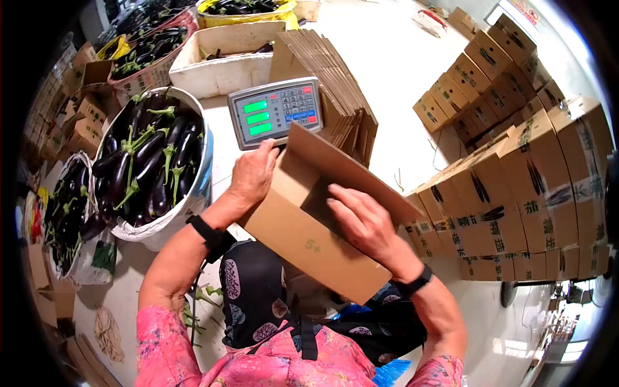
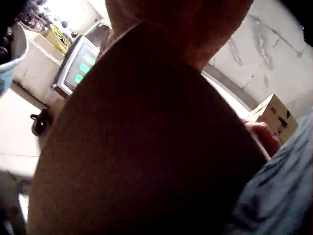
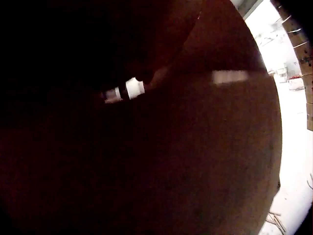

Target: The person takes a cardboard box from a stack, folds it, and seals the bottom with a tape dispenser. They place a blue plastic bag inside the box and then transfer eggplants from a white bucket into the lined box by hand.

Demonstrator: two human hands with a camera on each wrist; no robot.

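Note:
An open-topped cardboard box (image 1: 309, 245) lies tilted over the person's lap, with "5+" printed on its near side. One long flap (image 1: 354, 171) stands up along its far side. At the box's left end, the left hand (image 1: 253, 175) grips the cardboard edge, close below the scale. The right hand (image 1: 366, 226) reaches over the near rim into the opening, its fingers extended toward the raised flap. In the left wrist view the dark box wall (image 2: 146, 147) fills the middle; the right wrist view is mostly shadowed cardboard (image 3: 205, 156).
A digital scale (image 1: 277, 113) with green displays stands beyond the box, beside a stack of flattened cartons (image 1: 332, 84). Eggplants (image 1: 151, 158) fill a lined bucket at left. A white foam crate (image 1: 222, 71) sits behind. Printed cartons (image 1: 516, 193) are piled at right.

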